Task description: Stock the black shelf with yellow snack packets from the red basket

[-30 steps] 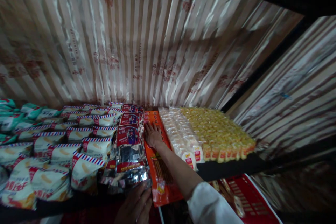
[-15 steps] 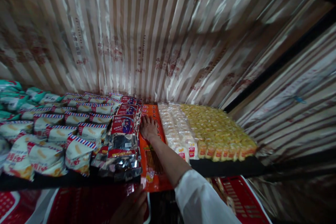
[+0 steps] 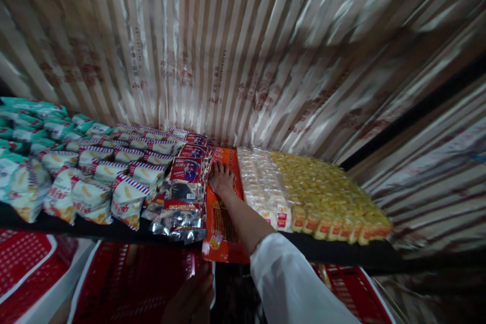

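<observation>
My right hand [image 3: 222,179] lies flat on a large orange snack packet [image 3: 216,207], fingers spread over its upper part. The packet rests on a dark shelf, its front end sticking out past the edge. To its left are stacked dark red and silver packets [image 3: 186,177]. On its right are rows of small clear-wrapped white packs [image 3: 261,182]. My left hand [image 3: 192,293] is in shadow below the shelf edge, in front of a red basket [image 3: 114,283]. Its fingers look stretched out; I make out nothing in them.
White bags with striped tops [image 3: 129,197] and green bags [image 3: 28,131] fill the shelf's left side. Small yellow packs [image 3: 326,197] stand in rows at the right. Another red basket [image 3: 351,291] is below right. A striped plastic sheet [image 3: 212,50] hangs behind the shelf.
The view has shifted, showing more of the left side. My right hand stays on the orange packet, whose front end now sits higher in view. My left hand remains low by the basket.
</observation>
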Tool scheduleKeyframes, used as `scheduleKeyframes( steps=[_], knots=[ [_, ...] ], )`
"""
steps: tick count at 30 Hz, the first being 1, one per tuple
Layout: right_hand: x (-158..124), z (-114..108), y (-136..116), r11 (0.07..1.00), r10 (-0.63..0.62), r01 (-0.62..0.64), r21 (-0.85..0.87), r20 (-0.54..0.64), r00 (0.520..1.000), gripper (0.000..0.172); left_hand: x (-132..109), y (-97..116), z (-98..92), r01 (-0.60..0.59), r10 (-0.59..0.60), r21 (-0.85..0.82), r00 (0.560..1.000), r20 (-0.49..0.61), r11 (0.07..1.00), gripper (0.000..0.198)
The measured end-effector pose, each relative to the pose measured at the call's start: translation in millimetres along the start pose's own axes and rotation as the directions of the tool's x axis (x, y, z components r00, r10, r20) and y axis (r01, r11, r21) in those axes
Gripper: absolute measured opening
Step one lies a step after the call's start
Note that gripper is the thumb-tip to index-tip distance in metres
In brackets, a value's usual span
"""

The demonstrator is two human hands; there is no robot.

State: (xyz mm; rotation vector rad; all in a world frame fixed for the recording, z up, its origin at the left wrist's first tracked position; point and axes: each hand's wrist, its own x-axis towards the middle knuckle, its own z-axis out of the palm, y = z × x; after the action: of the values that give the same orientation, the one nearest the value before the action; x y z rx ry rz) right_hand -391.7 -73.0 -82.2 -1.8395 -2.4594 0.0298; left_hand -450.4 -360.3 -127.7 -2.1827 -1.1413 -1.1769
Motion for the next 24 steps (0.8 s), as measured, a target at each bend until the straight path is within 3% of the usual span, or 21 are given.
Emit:
scheduleKeyframes(
  steps=[13, 20, 24],
  knots=[
    [1.6, 0.8, 1.5, 0.998, 0.024, -0.024, 0.05, -0.002, 1.0, 0.053, 4.6, -8.1, -7.5, -0.042, 0.042, -0.003, 0.995, 0.091, 0.999, 0.022],
    [4.9, -17.4, 1.8, 0.995, 0.019, -0.026, 0.097, 0.07, 0.997, 0.052, 7.1, -17.8, -5.9, -0.052, 0.055, -0.042, 0.996, 0.068, 0.998, 0.02],
    [7.1, -23.2, -0.2, 0.996, 0.024, -0.029, 0.088, 0.055, 0.998, 0.048, 7.9, -29.5, -2.1, -0.136, 0.137, -0.01, 0.989, 0.056, 0.991, 0.017]
  ],
)
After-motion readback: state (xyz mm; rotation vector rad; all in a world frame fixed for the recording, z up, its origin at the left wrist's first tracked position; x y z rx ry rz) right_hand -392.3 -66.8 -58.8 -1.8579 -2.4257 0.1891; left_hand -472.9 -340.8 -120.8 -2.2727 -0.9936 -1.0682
